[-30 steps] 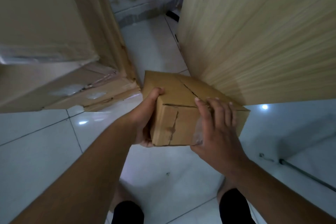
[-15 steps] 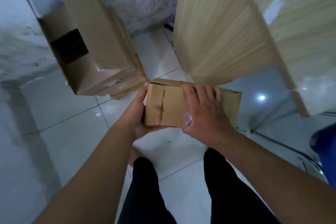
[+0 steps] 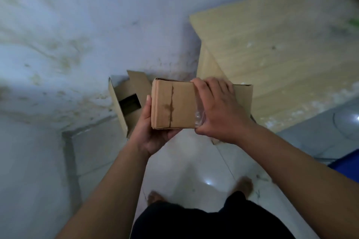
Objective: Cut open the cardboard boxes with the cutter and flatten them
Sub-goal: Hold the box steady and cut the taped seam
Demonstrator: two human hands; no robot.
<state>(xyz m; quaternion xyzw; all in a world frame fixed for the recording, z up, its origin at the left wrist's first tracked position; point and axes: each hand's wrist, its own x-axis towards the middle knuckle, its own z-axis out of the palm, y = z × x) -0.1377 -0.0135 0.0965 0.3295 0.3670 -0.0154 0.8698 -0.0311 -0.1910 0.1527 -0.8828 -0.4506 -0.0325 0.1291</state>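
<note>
So both grips are on a small cardboard box (image 3: 174, 106), held up in the air. The left grip (image 3: 149, 131) cups its lower left end, thumb up the side. The right grip (image 3: 219, 109) is draped over the top, fingers curled over the far edge, with some crinkly clear plastic (image 3: 199, 116) at the palm. There's a ragged brown tape strip (image 3: 165, 106) between the grips. Behind the left grip an opened carton (image 3: 124, 91) leans on the stained wall (image 3: 77, 35). Past the right grip there's a wooden surface (image 3: 281, 54), and below both a tiled floor (image 3: 194, 161).
</note>
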